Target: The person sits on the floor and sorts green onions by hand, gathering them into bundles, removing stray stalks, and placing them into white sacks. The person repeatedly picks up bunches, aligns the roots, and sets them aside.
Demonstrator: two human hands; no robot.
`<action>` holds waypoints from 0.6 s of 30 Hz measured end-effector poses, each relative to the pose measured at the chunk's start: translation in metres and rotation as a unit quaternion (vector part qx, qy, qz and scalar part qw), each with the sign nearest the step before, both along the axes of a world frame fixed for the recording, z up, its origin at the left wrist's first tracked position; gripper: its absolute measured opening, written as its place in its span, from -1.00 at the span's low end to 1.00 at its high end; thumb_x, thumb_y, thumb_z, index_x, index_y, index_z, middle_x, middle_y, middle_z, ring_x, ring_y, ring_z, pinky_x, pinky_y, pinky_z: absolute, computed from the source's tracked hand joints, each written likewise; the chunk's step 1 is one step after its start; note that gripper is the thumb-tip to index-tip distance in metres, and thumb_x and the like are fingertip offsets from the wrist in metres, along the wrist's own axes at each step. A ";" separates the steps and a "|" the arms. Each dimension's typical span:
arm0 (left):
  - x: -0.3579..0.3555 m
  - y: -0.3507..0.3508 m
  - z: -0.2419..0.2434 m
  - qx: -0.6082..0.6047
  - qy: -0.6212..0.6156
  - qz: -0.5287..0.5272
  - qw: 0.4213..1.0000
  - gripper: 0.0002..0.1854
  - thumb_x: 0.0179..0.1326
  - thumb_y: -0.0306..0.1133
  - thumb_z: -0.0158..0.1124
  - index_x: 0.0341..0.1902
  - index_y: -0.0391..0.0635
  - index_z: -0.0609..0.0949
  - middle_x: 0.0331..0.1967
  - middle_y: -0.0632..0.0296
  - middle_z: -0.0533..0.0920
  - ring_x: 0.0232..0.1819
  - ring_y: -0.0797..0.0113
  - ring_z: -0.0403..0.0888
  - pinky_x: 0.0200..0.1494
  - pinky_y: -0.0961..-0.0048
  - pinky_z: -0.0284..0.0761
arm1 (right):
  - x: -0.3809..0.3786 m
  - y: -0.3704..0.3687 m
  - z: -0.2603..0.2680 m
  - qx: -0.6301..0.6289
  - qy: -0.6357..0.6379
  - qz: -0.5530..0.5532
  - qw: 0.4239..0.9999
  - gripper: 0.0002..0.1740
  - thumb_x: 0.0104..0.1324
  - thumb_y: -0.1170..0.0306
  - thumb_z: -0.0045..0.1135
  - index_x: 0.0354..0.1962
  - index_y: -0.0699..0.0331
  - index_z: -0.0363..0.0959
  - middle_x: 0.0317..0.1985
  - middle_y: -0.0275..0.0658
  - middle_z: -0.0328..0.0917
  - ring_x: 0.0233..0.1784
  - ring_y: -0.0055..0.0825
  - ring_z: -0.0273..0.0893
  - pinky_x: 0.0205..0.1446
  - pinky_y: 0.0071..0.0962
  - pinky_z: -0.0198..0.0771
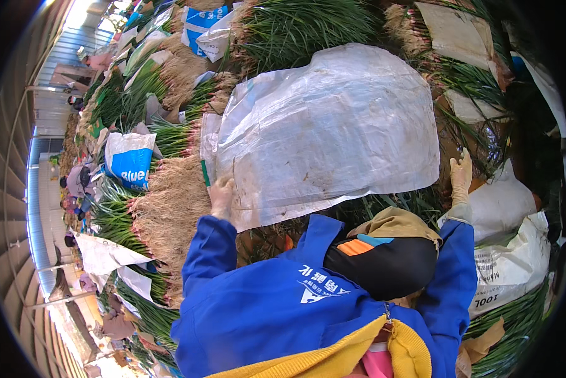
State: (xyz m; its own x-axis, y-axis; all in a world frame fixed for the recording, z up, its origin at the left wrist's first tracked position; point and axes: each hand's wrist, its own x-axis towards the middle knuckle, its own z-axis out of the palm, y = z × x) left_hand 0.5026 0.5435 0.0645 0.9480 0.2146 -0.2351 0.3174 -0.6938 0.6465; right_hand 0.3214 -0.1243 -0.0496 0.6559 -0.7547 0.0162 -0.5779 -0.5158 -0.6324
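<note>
A large white woven plastic sheet (330, 137) lies spread over green onions in front of me. My left hand (222, 193), in a pale glove, has its fingers curled on the sheet's near left edge, beside a green strip. My right hand (461, 175), also in a pale glove, is just off the sheet's right edge with its fingers apart and nothing visible in it. Between my blue sleeves is a black and tan cloth item (382, 264). Dark green leaves show below the sheet's near edge.
Bundled green onions with pale roots (169, 222) line the left side, partly under a blue and white bag (131, 160). More onion bundles (306, 33) lie beyond the sheet. White printed sacks (509, 264) are at the right. Several people are far off at the left, by a metal wall.
</note>
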 end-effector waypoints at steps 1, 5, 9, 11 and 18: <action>0.015 0.009 -0.017 0.091 -0.084 -0.037 0.992 -0.64 0.19 -0.20 0.22 -0.02 -0.16 0.58 -0.20 0.12 0.67 -0.17 0.21 0.61 -0.15 0.33 0.51 | -0.011 0.004 0.000 0.044 -0.009 -0.015 0.999 -0.36 0.20 0.40 0.14 0.23 0.31 0.18 0.16 0.04 0.34 0.14 -0.15 0.41 0.19 -0.30 0.34; 0.056 0.037 -0.084 0.222 -0.026 -0.075 0.972 -0.63 0.12 -0.31 0.24 -0.02 -0.24 0.56 -0.17 -0.03 0.64 -0.11 0.15 0.59 -0.16 0.24 0.51 | -0.051 0.035 0.004 -0.029 -0.020 -0.024 0.999 -0.42 0.09 0.38 0.16 0.10 0.32 0.32 -0.02 -0.03 0.50 -0.03 -0.17 0.49 0.09 -0.27 0.40; 0.075 0.082 -0.117 0.580 0.071 -0.457 0.671 -0.81 0.13 -0.32 0.14 -0.28 -0.14 0.63 -0.44 0.12 0.61 -0.35 0.25 0.58 -0.27 0.35 0.50 | -0.081 0.060 -0.002 0.019 -0.003 -0.085 0.996 -0.48 0.08 0.35 0.04 0.04 0.32 0.37 -0.11 0.05 0.53 -0.03 -0.06 0.50 0.09 -0.23 0.39; 0.086 0.125 -0.104 0.580 0.107 -0.526 0.612 -0.76 0.09 -0.27 0.19 -0.28 -0.17 0.65 -0.41 0.10 0.64 -0.30 0.24 0.61 -0.26 0.30 0.51 | -0.096 0.063 -0.005 0.069 0.040 -0.081 0.994 -0.48 0.11 0.31 0.09 0.05 0.31 0.38 -0.09 0.01 0.54 -0.01 -0.08 0.49 0.10 -0.25 0.39; 0.159 0.044 0.019 0.310 -0.024 -0.231 0.922 -0.60 0.23 -0.39 -0.03 0.11 -0.31 0.49 0.08 -0.04 0.54 0.11 0.08 0.46 0.18 0.27 0.31 | -0.126 0.047 -0.011 0.103 0.146 -0.141 0.974 -0.50 0.17 0.27 0.10 0.06 0.24 0.36 -0.05 0.00 0.53 0.05 -0.09 0.47 0.11 -0.21 0.36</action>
